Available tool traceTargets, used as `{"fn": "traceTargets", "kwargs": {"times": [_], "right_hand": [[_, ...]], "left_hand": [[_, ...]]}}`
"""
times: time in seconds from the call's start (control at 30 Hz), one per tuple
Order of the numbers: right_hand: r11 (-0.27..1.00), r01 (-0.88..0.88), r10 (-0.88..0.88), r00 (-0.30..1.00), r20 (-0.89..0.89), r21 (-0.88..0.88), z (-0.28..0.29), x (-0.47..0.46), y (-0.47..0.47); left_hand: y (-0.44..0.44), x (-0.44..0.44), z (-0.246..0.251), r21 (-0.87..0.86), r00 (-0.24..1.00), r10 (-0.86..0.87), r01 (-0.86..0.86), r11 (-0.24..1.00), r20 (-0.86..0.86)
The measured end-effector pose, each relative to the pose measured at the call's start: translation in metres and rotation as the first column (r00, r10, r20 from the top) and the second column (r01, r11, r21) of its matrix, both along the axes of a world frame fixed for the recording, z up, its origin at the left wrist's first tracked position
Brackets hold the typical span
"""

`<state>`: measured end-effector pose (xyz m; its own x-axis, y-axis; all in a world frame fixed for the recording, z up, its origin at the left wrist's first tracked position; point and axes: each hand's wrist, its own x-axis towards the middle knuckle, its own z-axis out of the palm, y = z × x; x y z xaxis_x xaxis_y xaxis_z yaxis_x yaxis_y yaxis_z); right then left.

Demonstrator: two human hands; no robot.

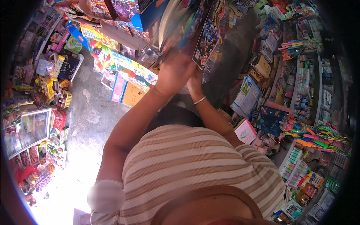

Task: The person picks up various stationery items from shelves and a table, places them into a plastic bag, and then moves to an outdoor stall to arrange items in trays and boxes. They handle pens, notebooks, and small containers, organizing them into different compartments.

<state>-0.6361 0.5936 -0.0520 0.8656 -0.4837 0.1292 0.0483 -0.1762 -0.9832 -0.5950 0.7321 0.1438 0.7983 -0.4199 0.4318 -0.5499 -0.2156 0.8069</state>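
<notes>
My left hand is blurred, its fingers curled at the lower end of clear plastic-wrapped packages with colourful printing. Close against it, partly hidden behind, my right hand grips near the bottom corner of a dark printed toy package. A silver bracelet circles my right wrist. The packages stand up in front of me, and their upper ends run out of the picture. Just left of them are open printed cardboard boxes. Exactly what each finger pinches is hidden.
Shelves on the right hold markers, notebooks and coloured skipping ropes. On the left are a glass-fronted case and a yellow basket. A tan box stands on the concrete floor.
</notes>
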Motion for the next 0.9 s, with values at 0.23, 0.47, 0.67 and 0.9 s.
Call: {"fn": "traceTargets", "kwargs": {"times": [0.23, 0.47, 0.67, 0.9], "right_hand": [[0.898, -0.113, 0.26, 0.916, -0.307, 0.424, -0.039, -0.033, -0.031], [0.765, 0.18, 0.148, 0.885, -0.441, 0.619, 0.021, -0.085, -0.101], [0.812, 0.141, -0.056, 0.985, -0.164, 0.567, 0.083, -0.005, -0.203], [0.885, 0.023, -0.043, 0.999, 0.033, 0.465, 0.157, 0.069, -0.229]], "left_hand": [[0.007, 0.009, -0.012, -0.136, 0.992, 0.015, -0.032, 0.99, -0.126], [0.019, 0.006, -0.005, 0.17, 0.984, 0.002, 0.028, 0.985, -0.176], [0.001, -0.015, 0.001, 0.079, 0.917, 0.051, -0.021, 0.997, -0.396], [-0.019, -0.017, 0.012, -0.201, 0.814, 0.098, -0.255, 0.946, -0.573]]}}
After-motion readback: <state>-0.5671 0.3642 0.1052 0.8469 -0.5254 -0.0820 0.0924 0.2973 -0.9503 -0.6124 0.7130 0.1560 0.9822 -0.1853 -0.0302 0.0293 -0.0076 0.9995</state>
